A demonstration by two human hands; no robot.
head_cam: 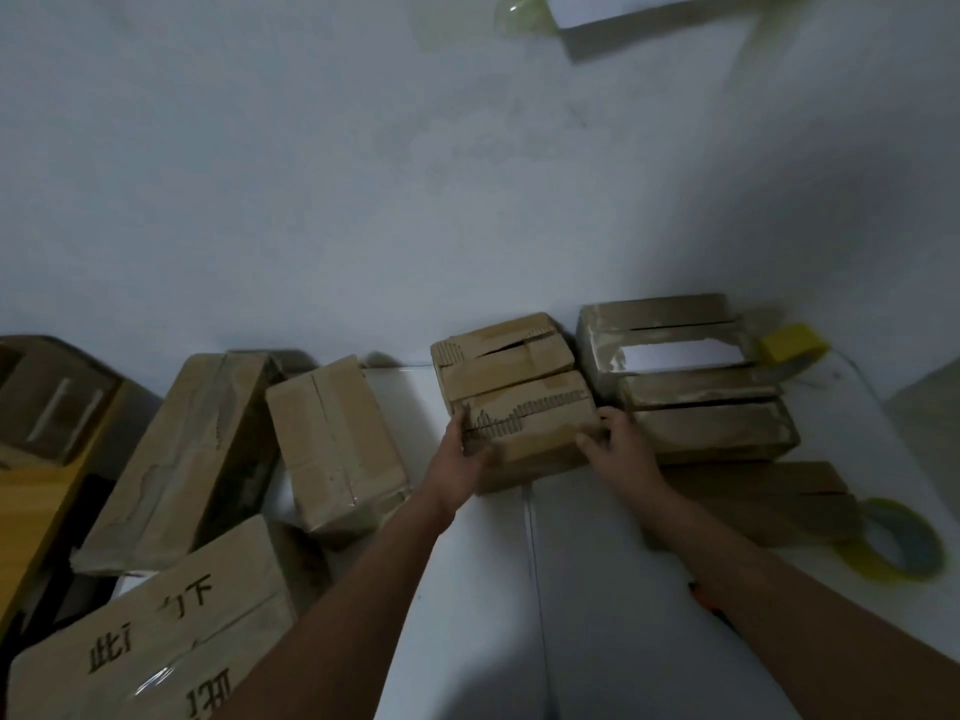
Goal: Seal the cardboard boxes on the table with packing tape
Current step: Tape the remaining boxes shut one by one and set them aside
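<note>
Cardboard box (pixel 519 402) being gripped by both our hands.
Left hand (pixel 470 449) and right hand (pixel 615 444) are clamping its near corners; next we're needing the tape (pixel 901 543) at right.

A plain, pale grey-white wall (pixel 311 174) fills the upper half of the view, dimly lit, with a soft shadow darkening its right side. High on the wall near the top edge sits a white rectangular fitting (pixel 623 7) with a yellowish translucent dome (pixel 519 15) beside it. Below lies a white table (pixel 571 589) with a seam down its middle, and at the far left stands yellow wooden furniture (pixel 36 506).
</note>
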